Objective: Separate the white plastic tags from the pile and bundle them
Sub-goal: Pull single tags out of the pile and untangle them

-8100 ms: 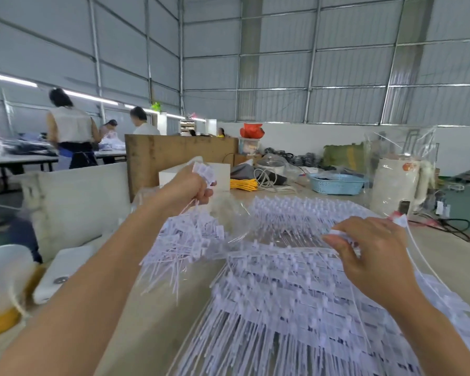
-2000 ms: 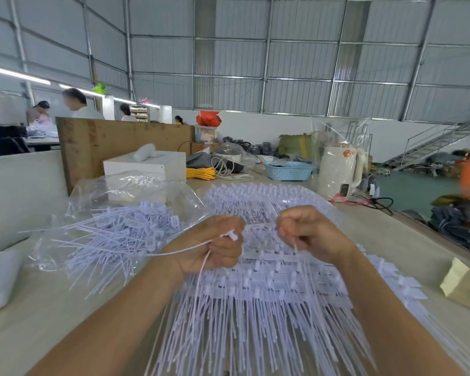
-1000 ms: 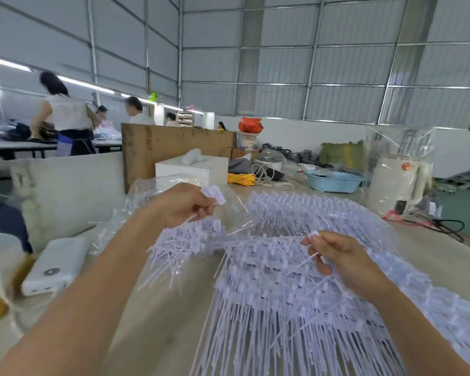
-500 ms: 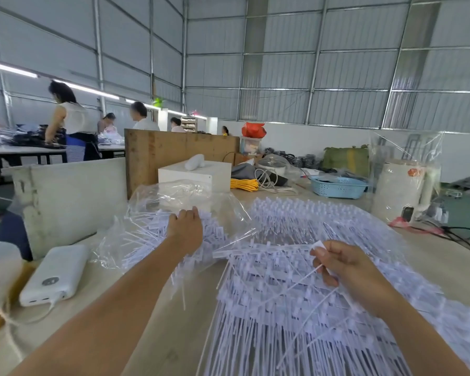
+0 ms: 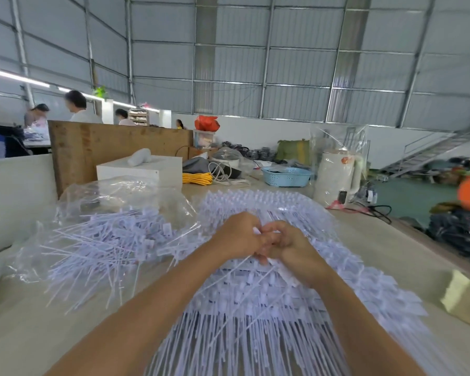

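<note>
The left hand point(image 5: 239, 236) has come back from the clear plastic bag point(image 5: 114, 202) and now meets the right hand point(image 5: 291, 251) over the big pile of white plastic tags point(image 5: 269, 302). Both hands curl their fingers and pinch one white tag point(image 5: 257, 231) between them. The pile covers the middle of the pale table point(image 5: 38, 329). Loose tags point(image 5: 106, 245) lie on the bag to the left. Farther back sit a white box point(image 5: 139, 169), yellow cord point(image 5: 197, 178), a blue basket point(image 5: 286, 177) and a white kettle point(image 5: 337, 177). The room is a big hall with grey metal walls point(image 5: 296, 63).
</note>
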Motion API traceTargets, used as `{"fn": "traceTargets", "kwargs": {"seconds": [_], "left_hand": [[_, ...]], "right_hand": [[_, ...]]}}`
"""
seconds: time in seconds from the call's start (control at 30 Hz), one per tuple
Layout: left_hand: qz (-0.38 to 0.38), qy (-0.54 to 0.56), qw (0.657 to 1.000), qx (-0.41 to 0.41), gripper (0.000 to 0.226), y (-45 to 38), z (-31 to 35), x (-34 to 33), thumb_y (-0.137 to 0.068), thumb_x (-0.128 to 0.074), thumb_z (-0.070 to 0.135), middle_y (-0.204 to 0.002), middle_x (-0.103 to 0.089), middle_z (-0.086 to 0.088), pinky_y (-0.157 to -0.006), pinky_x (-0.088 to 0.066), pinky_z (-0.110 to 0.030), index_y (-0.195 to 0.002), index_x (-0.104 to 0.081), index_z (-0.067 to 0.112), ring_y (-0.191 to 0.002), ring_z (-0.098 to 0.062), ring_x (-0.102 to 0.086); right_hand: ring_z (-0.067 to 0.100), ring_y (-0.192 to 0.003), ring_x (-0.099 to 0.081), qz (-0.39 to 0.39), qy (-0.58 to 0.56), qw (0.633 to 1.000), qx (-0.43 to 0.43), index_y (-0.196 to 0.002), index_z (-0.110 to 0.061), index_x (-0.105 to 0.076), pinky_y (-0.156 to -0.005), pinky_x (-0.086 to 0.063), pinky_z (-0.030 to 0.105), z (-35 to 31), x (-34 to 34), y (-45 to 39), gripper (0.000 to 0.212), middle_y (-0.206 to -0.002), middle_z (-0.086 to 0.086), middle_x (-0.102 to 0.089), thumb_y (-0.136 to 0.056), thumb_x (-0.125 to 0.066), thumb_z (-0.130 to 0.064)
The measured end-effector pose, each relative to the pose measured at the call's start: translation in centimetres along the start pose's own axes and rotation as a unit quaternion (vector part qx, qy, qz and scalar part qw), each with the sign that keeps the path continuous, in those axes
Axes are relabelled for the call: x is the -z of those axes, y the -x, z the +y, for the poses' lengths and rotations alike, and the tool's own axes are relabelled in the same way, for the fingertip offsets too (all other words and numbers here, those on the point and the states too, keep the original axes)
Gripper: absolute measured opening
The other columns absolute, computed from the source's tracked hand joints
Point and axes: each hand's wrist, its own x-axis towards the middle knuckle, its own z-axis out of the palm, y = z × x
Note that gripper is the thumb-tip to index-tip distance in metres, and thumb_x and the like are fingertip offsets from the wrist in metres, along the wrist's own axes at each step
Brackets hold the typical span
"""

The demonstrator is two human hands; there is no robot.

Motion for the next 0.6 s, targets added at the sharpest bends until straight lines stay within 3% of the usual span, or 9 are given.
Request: {"fn": "traceTargets", "kwargs": {"seconds": [0.07,0.13,0.27,0.33,0.4,0.47,0.6], "left_hand": [[0.037,0.053,0.998,-0.009,0.026,-0.3,-1.4,-0.8,-0.085,-0.069,0.028,-0.045,-0.052,0.009,-0.047,-0.034,-0.009,-0.062,-0.06,0.021,-0.049,-0.002,-0.057],[0.103,0.078,0.991,-0.017,0.031,-0.2,-2.4,-1.2,-0.085,-0.069,0.024,-0.046,-0.049,0.012,-0.048,-0.032,-0.01,-0.056,-0.059,0.022,-0.043,0.003,-0.048],[0.206,0.129,0.969,-0.039,0.03,0.5,-2.7,-1.9,-0.087,-0.067,0.018,-0.041,-0.051,0.008,-0.044,-0.036,-0.009,-0.061,-0.059,0.005,-0.041,-0.001,-0.051],[0.217,0.202,0.954,-0.052,0.032,0.8,-2.6,-2.5,-0.089,-0.064,0.017,-0.039,-0.056,0.005,-0.04,-0.04,-0.012,-0.066,-0.057,-0.003,-0.036,-0.003,-0.054],[0.231,0.25,0.939,-0.05,0.033,0.8,-2.5,-2.7,-0.09,-0.064,0.02,-0.042,-0.058,0.0,-0.042,-0.047,-0.021,-0.066,-0.056,-0.002,-0.038,-0.008,-0.056],[0.232,0.298,0.925,-0.032,0.032,0.7,-2.5,-2.6,-0.089,-0.065,0.021,-0.043,-0.059,0.001,-0.044,-0.047,-0.018,-0.063,-0.057,0.003,-0.04,-0.007,-0.056],[0.149,0.367,0.918,0.019,0.025,0.6,-2.8,-2.1,-0.085,-0.069,0.023,-0.053,-0.063,0.0,-0.051,-0.051,-0.018,-0.069,-0.065,0.004,-0.049,-0.007,-0.059]], "right_hand": [[0.017,-0.053,-0.064,0.001,-0.004,1.0,-0.026,-0.098,-0.003,-0.044,-0.058,-0.053,0.022,0.0,-0.2,-0.1,0.032,-0.063,0.009,-0.065,-0.079,-0.06,0.018],[0.021,-0.051,-0.065,0.015,0.017,0.999,-0.039,-0.097,-0.005,-0.042,-0.058,-0.054,0.028,0.2,-0.6,-0.4,0.035,-0.069,0.013,-0.063,-0.079,-0.064,0.014],[0.014,-0.052,-0.066,0.029,0.099,0.995,-0.016,-0.084,-0.007,-0.056,-0.06,-0.053,0.025,-0.1,-0.6,-0.5,0.013,-0.066,0.005,-0.067,-0.083,-0.068,-0.001],[0.009,-0.052,-0.064,0.031,0.093,0.995,0.0,-0.08,-0.002,-0.061,-0.055,-0.052,0.02,-0.5,-0.4,-0.5,0.007,-0.063,0.004,-0.067,-0.084,-0.068,-0.004],[0.005,-0.053,-0.062,0.036,0.101,0.994,-0.01,-0.084,-0.002,-0.063,-0.052,-0.05,0.017,-0.9,-0.3,-0.5,0.009,-0.066,0.006,-0.065,-0.084,-0.069,-0.009],[0.003,-0.052,-0.059,0.032,0.169,0.985,-0.022,-0.083,-0.004,-0.063,-0.049,-0.046,0.014,-1.2,-0.2,-0.4,0.014,-0.068,0.005,-0.062,-0.086,-0.068,-0.016],[0.002,-0.05,-0.052,-0.004,0.234,0.972,-0.002,-0.078,-0.006,-0.065,-0.049,-0.04,0.014,-1.0,0.0,-0.1,0.021,-0.068,0.001,-0.064,-0.093,-0.058,-0.019]]}}
